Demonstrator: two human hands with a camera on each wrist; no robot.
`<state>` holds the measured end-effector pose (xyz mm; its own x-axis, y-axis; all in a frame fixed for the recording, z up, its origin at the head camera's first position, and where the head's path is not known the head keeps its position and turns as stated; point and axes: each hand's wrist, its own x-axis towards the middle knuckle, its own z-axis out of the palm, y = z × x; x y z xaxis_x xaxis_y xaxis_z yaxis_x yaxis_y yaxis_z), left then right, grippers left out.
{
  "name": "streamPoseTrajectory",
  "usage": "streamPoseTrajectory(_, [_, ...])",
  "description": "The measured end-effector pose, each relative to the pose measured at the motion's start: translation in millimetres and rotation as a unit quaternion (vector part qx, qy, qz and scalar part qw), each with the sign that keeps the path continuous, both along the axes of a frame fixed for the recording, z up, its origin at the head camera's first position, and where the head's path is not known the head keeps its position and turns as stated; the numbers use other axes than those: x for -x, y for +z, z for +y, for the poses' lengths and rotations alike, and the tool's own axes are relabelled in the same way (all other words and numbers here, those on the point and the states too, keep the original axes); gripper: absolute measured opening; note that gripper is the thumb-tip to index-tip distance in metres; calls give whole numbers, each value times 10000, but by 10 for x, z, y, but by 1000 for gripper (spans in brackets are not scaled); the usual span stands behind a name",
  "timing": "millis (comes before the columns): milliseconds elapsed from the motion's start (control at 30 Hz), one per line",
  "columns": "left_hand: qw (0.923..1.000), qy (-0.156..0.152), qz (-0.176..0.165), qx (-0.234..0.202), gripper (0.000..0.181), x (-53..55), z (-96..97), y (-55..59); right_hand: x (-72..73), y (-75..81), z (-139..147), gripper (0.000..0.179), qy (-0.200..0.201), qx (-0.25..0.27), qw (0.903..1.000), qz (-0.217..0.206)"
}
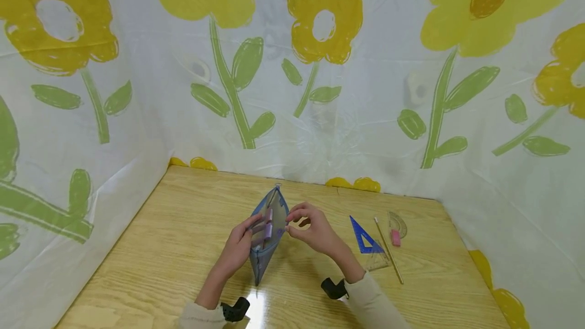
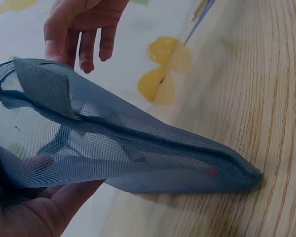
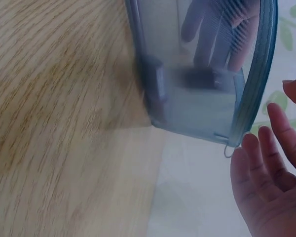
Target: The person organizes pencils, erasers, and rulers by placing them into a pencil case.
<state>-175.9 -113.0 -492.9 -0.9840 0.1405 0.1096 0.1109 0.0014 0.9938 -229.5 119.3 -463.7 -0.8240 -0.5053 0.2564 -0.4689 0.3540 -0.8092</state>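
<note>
My left hand (image 1: pixel 237 248) grips a blue-grey mesh pencil pouch (image 1: pixel 260 267) by its left side, its fingers showing through the mesh in the right wrist view. The pouch (image 2: pixel 153 148) stands tilted over the wooden table with its zip opening spread. Inside it lie small purple and pink things (image 1: pixel 268 231). Beside the right rim is my right hand (image 1: pixel 315 227), thumb and fingers bent but apart. In the right wrist view, the right hand's fingertips (image 3: pixel 250 140) are right at the zip edge (image 3: pixel 259 89), near a small wire loop (image 3: pixel 229 151).
To the right on the wooden table (image 1: pixel 146 258) lie a blue set square (image 1: pixel 358 228), a clear set square (image 1: pixel 378 263), a pencil (image 1: pixel 389 252), a clear protractor (image 1: pixel 402 222) and a pink eraser (image 1: pixel 395 238). A flower-printed sheet (image 1: pixel 375 100) walls the table's back and sides.
</note>
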Motion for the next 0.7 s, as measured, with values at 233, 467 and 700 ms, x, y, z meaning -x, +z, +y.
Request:
streamPoseTrajectory(233, [10000,21,31,-27,49,6,3,-7,-15,-20,40,8,-57,32,10000,42])
streamPoseTrajectory(467, [9999,42,20,-95,49,4,-9,-7,-13,-40,107,9,-104,155,9998,45])
streamPoseTrajectory(700, [9994,233,28,253,48,-6,-29,-10,-17,-100,182,12,-176,283,9994,4])
